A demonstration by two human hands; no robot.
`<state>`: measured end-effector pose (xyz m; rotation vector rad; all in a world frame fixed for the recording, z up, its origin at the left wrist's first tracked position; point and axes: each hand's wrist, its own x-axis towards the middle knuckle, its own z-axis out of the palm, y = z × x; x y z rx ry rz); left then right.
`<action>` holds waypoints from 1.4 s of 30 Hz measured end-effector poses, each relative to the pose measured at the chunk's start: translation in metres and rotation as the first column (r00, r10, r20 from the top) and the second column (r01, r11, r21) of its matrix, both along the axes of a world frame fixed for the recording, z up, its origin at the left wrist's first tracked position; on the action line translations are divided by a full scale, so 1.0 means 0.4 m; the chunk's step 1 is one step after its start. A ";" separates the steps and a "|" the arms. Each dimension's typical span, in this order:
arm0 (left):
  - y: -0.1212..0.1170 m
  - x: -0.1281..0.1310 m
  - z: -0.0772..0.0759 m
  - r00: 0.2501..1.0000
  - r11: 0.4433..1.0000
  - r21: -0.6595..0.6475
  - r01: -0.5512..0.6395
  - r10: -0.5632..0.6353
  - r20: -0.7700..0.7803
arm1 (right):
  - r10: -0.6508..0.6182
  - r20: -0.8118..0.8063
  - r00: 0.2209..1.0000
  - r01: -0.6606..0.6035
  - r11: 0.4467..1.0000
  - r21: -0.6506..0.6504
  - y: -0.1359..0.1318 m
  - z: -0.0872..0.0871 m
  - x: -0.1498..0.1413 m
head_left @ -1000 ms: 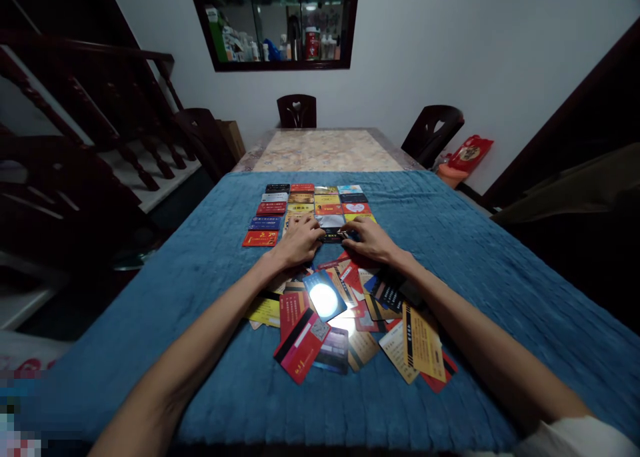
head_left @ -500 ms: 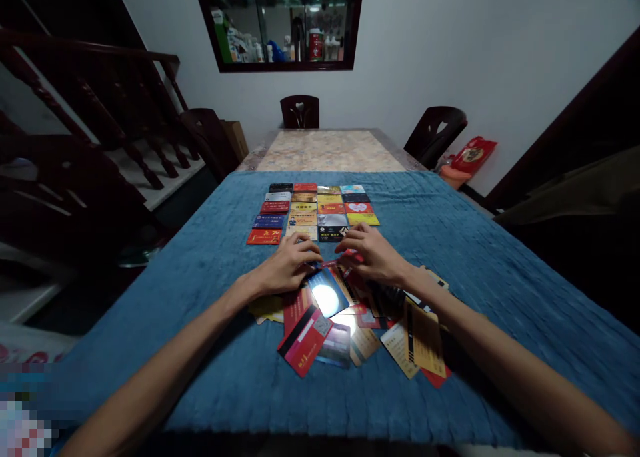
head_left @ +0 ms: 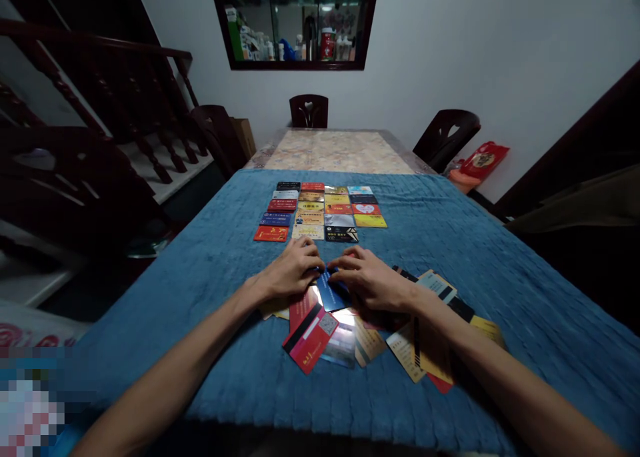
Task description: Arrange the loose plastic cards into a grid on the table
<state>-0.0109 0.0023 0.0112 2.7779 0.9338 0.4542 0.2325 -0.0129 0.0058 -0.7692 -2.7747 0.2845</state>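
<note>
Location type: home dining area, indicated by the dining table [head_left: 335, 151] with blue cloth [head_left: 220, 243], carved-back chairs [head_left: 321, 112], stair balustrade [head_left: 115, 44] and recessed wall cabinet [head_left: 297, 65] holding household bottles [head_left: 345, 47]

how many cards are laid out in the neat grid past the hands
19 show: five in the leftmost column, five in the second column, five in the third column, four in the rightmost column. Any stacked underneath would be hidden.

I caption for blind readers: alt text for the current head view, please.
A left hand and right hand bend over a blue card in a loose card pile; beyond, rows of cards lie on blue cloth.
</note>
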 end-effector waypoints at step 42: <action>-0.082 0.066 0.009 0.950 0.955 0.167 -0.247 0.272 -0.155 | -0.153 -0.063 0.986 0.154 0.988 0.019 0.021 -0.040 0.006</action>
